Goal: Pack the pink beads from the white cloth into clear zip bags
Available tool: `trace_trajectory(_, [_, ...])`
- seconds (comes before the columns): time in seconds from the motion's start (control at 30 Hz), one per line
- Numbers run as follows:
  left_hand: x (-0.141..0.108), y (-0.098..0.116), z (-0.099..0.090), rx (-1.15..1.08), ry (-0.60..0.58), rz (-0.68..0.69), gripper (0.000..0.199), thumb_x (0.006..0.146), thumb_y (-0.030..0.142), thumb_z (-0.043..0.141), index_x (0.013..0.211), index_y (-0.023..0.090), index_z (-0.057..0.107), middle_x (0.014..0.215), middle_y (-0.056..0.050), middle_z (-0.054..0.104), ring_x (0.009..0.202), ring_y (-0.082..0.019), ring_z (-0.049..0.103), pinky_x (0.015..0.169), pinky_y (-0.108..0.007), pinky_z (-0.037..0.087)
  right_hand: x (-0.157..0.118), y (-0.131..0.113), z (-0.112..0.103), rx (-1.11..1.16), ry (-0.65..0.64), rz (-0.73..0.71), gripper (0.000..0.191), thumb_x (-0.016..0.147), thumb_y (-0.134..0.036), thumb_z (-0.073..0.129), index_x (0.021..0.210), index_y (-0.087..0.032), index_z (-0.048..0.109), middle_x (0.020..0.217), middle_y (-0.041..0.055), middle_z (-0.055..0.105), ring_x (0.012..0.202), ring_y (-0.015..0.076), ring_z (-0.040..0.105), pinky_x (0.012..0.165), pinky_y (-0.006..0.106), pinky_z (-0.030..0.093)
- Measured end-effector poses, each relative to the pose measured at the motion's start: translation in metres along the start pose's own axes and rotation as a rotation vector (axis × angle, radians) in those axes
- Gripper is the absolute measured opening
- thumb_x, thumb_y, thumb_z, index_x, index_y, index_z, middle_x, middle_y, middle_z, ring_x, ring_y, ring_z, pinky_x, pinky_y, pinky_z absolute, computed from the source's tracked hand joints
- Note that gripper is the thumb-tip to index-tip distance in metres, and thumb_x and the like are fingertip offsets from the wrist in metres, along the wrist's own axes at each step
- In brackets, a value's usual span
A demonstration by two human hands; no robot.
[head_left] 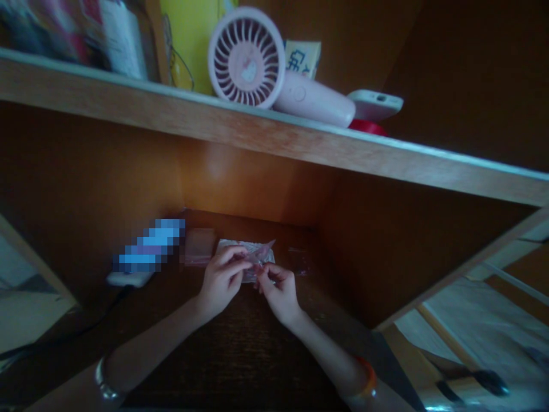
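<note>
Dark brown wooden desktop (240, 360) below a wood-edged shelf (141, 109) bearing a pale pink plastic handheld fan (246, 63); on the desktop lies a crinkled whitish plastic packet (226, 244), and over it a small clear plastic bag with a pointed corner (262, 252) is held up near the centre. The left hand (221, 280) is closed on the bag's left side, while the right hand (281, 289) pinches its near edge, though whether anything tiny sits in that pinch I cannot tell. It looks light, limp, slippery and easily creased, so probably best gripped by its edges
</note>
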State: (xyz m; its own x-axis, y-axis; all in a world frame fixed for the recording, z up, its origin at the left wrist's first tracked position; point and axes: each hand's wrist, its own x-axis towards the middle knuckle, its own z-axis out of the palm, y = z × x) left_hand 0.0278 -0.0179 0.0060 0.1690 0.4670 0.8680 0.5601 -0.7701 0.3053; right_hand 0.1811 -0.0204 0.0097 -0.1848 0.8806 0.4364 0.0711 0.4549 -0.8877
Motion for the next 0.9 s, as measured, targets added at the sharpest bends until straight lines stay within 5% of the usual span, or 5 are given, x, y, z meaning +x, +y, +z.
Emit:
trace_trajectory(0.3, [-0.003,-0.007,0.009,0.107,-0.317,-0.088,0.040,0.076,-0.004,0.046,0.105,0.019,0.061,0.101,-0.006,0.066,0.094,-0.022,0.060,0.084,-0.042,0.049,0.005,0.003,0.003,0.148,0.002,0.139,0.032,0.079,-0.040,0.058,0.058,-0.017,0.055,0.053,-0.0021,0.052,0.052,0.0102,0.048,0.054,0.023,0.040])
trace_trajectory(0.43, [-0.003,-0.008,0.011,0.126,-0.300,-0.098,0.033,0.080,0.004,0.051,0.109,0.018,0.059,0.103,-0.008,0.065,0.095,-0.022,0.059,0.083,-0.040,0.050,0.011,0.006,0.003,0.401,0.028,0.419,0.035,0.074,-0.051,0.061,0.072,-0.016,0.059,0.062,0.0009,0.058,0.055,0.0132,0.056,0.052,0.025,0.045])
trace_trajectory(0.6, [-0.002,-0.009,0.009,0.225,-0.261,-0.002,0.029,0.084,0.009,0.050,0.109,0.020,0.060,0.107,-0.008,0.063,0.097,-0.022,0.059,0.081,-0.039,0.051,0.017,0.010,-0.003,0.698,-0.154,0.759,0.037,0.075,-0.052,0.059,0.085,-0.016,0.061,0.071,0.0024,0.063,0.062,0.0142,0.062,0.060,0.026,0.049])
trace_trajectory(0.77, [0.000,-0.005,0.007,0.277,-0.247,0.037,0.026,0.083,0.010,0.053,0.104,0.020,0.063,0.110,-0.008,0.062,0.097,-0.023,0.059,0.081,-0.041,0.050,0.019,0.015,-0.009,0.825,-0.160,0.756,0.024,0.074,-0.036,0.065,0.088,-0.017,0.060,0.077,0.0022,0.065,0.073,0.0128,0.063,0.076,0.027,0.048])
trace_trajectory(0.9, [0.000,-0.006,0.008,0.227,-0.240,-0.057,0.016,0.081,0.013,0.057,0.092,0.021,0.066,0.108,-0.006,0.062,0.096,-0.022,0.059,0.082,-0.041,0.049,0.022,0.021,-0.013,0.783,-0.063,0.663,0.021,0.072,-0.032,0.066,0.087,-0.017,0.061,0.080,0.0020,0.067,0.075,0.0144,0.063,0.080,0.030,0.047])
